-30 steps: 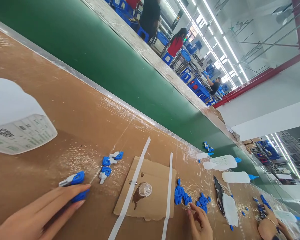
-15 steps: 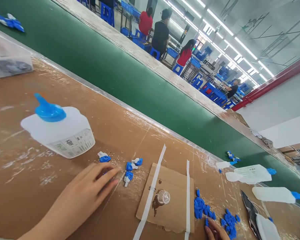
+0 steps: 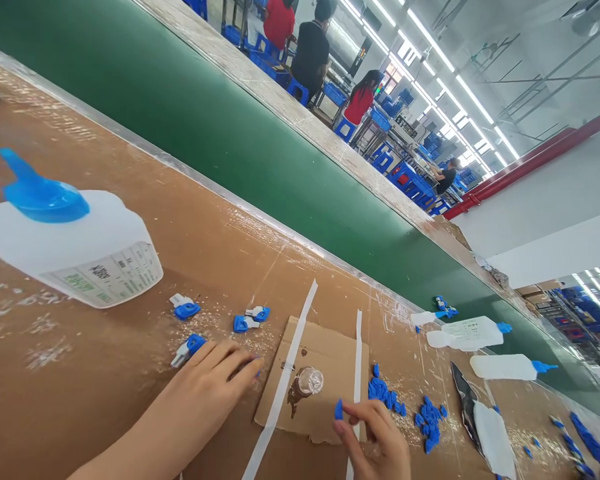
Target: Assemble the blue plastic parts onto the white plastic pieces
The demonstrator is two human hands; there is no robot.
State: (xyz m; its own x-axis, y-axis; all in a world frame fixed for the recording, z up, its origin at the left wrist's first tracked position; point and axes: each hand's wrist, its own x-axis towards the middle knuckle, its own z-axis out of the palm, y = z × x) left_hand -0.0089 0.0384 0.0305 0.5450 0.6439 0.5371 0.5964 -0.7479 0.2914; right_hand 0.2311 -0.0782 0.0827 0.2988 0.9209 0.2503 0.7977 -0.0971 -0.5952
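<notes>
The right hand (image 3: pixel 380 437) pinched a small blue plastic cap (image 3: pixel 339 409) between thumb and fingertips, just over the taped brown cardboard pad (image 3: pixel 325 353) beside the small clear glass vial (image 3: pixel 311 380). The left hand (image 3: pixel 207 383) lay flat, fingers spread, covering a blue-and-white nozzle piece (image 3: pixel 187 348) near the white squeeze bottle (image 3: pixel 80 257). A steady pinch, cap kept upright, would probably serve best.

The left hand (image 3: pixel 207 380) is laid palm down with the forearm stretched forward and the fingers (image 3: pixel 240 363) extended flat. The right hand (image 3: pixel 375 437) is raised slightly, thumb and forefinger pinched together.
</notes>
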